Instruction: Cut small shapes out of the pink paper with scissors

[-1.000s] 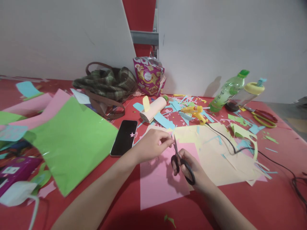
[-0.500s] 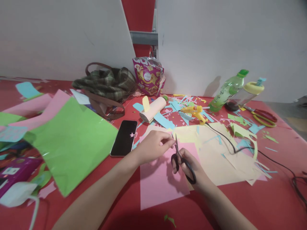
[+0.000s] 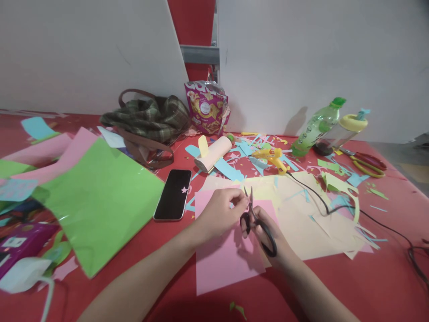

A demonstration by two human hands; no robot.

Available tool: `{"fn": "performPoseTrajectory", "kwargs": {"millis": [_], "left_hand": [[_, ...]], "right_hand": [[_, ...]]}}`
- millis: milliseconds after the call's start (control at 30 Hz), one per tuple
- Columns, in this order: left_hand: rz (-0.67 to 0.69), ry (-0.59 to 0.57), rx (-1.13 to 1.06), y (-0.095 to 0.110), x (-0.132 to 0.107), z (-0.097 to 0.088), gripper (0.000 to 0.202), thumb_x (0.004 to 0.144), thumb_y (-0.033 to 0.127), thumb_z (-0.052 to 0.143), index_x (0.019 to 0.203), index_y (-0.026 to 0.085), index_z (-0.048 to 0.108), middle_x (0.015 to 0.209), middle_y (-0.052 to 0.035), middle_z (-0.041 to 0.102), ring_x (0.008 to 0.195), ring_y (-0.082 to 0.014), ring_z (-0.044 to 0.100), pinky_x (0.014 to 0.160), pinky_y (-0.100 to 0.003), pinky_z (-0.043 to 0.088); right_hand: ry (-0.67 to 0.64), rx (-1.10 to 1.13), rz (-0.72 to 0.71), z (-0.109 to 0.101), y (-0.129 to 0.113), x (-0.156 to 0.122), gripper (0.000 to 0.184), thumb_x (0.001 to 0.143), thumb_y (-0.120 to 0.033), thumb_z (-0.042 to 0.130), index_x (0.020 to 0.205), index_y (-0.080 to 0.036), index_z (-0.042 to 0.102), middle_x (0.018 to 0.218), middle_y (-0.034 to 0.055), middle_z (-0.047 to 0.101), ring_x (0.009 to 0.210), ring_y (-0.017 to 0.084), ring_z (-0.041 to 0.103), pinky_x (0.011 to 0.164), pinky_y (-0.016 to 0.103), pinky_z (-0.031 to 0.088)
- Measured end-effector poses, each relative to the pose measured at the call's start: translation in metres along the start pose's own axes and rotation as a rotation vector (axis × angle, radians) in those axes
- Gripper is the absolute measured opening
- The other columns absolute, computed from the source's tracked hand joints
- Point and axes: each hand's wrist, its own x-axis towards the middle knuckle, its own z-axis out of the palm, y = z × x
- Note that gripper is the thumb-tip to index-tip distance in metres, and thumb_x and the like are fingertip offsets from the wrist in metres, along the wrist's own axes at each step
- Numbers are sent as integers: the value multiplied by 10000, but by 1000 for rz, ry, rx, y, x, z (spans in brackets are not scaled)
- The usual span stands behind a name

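Note:
Black-handled scissors are in my right hand, with fingers through the loops. Their blades point away from me and stand slightly apart. My left hand is closed in a pinch right beside the blades, on what looks like a tiny piece of pink paper, mostly hidden by the fingertips. Beneath both hands lies a pink sheet on the red table. A small pink paper star rests on a black phone to the left.
A paper-covered tube with blue strips lies ahead, near a yellow glue gun whose cord runs right. Cream sheets, green paper, a plaid bag, a snack bag, a green bottle and red-and-yellow-handled scissors surround the work.
Both hands have shifted slightly; my left hand has moved a little right and the scissors have turned slightly. The blades appear a bit wider apart. The surrounding things stay in place.

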Motion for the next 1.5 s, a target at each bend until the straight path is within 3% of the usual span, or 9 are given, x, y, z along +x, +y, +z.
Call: {"fn": "performPoseTrajectory", "kwargs": {"millis": [500, 967, 1267, 1500], "left_hand": [[-26, 107, -82, 2, -3, 15, 264, 782, 191, 369, 518, 172, 360, 427, 45, 499, 441, -81, 482, 536, -204, 390], [-143, -10, -421, 0, -3, 16, 234, 785, 193, 364, 554, 165, 387, 479, 53, 495, 373, -61, 480, 411, -187, 370], [-144, 55, -341, 3, -4, 17, 237, 767, 197, 370, 536, 156, 403, 483, 44, 513, 367, -56, 464, 393, -172, 355], [-150, 7, -317, 4, -3, 13, 221, 755, 193, 372, 544, 157, 427, 483, 30, 531, 391, -74, 482, 412, -180, 360]], "right_hand": [[70, -124, -39, 2, -2, 0, 269, 744, -445, 497, 720, -209, 370, 648, -13, 442, 564, 130, 413, 545, 265, 344], [19, 0, -50, 1, -1, -1, 258, 759, -455, 460, 769, -198, 434, 718, 18, 435, 583, 144, 416, 560, 280, 349], [34, -44, -32, -1, 0, -2, 252, 755, -454, 466, 755, -204, 433, 697, 16, 442, 606, 156, 416, 578, 282, 346], [24, -17, -25, -2, 3, -1, 275, 734, -484, 473, 748, -214, 424, 690, 13, 451, 562, 149, 418, 545, 278, 348]]}}
